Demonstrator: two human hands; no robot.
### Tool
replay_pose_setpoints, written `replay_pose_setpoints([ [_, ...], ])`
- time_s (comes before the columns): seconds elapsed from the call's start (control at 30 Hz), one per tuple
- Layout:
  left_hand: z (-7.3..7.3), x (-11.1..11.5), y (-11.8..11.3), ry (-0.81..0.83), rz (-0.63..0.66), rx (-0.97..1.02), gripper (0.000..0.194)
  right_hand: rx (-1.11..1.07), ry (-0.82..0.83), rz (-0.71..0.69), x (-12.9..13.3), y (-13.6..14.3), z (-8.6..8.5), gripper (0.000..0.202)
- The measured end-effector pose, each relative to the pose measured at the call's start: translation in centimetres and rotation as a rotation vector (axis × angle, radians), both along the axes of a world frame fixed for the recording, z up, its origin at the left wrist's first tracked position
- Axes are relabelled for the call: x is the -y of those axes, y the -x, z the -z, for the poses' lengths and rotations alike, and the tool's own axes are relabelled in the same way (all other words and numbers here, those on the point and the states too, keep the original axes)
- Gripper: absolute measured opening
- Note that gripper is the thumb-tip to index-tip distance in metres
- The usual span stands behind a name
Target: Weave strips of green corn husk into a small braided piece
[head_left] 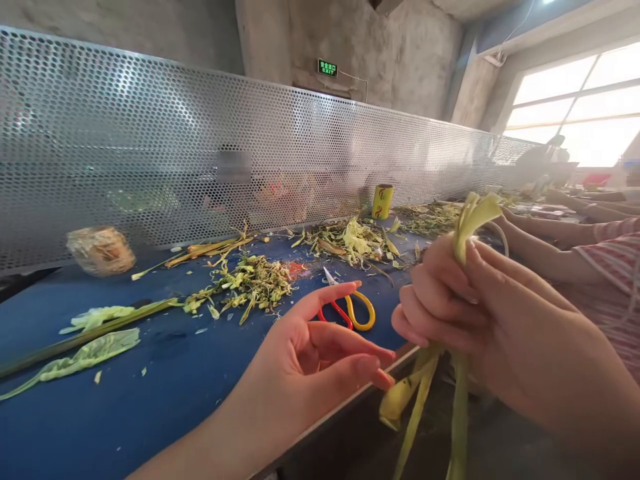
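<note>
My right hand (pixel 480 307) is closed around long, flat, yellow-green plant strips (pixel 460 407). Above the thumb, one strip bends over in a loop, and the loose ends hang below the fist past the table edge. To its left is my left hand (pixel 320 353), fingers curved and apart, with nothing visible between them. Its lower fingertips come close to a yellowish strip end; whether they touch it I cannot tell. Just behind the left hand, scissors (pixel 361 313) with one red and one yellow handle loop lie on the blue table (pixel 165 400), partly hidden by my fingers.
Heaps of plant trimmings (pixel 260 283) and a long stalk (pixel 100 333) lie on the table. A yellow cylindrical container (pixel 383 201) stands by a perforated metal screen (pixel 175 147). A wrapped, straw-coloured bundle (pixel 101 250) sits at left. Another person's arm (pixel 545 243) reaches in at right.
</note>
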State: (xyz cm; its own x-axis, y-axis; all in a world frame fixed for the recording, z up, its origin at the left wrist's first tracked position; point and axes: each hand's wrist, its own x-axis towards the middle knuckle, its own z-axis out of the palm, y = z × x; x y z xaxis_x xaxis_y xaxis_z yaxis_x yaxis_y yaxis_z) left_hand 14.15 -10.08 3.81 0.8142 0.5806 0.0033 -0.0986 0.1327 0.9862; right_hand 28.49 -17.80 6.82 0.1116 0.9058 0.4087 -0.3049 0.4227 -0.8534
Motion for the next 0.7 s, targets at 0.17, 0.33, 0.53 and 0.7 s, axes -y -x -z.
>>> replay_pose_setpoints([
  [0.17,-0.1,0.1,-0.2,-0.058,0.015,-0.020,0.059,0.012,-0.001,0.023,0.1,-0.2,0.0,0.035],
  [0.33,-0.3,0.6,-0.4,-0.129,0.028,-0.078,0.060,0.030,0.009,0.049,0.2,-0.1,-0.1,0.034],
  [0.53,0.3,0.4,0.2,-0.325,0.078,-0.264,0.054,0.284,0.016,0.150,-0.2,-1.4,1.5,0.031],
  [0.7,1.7,0.0,1.1,-0.432,0.111,-0.435,0.046,1.004,0.093,0.461,-2.7,-5.6,3.2,0.026],
])
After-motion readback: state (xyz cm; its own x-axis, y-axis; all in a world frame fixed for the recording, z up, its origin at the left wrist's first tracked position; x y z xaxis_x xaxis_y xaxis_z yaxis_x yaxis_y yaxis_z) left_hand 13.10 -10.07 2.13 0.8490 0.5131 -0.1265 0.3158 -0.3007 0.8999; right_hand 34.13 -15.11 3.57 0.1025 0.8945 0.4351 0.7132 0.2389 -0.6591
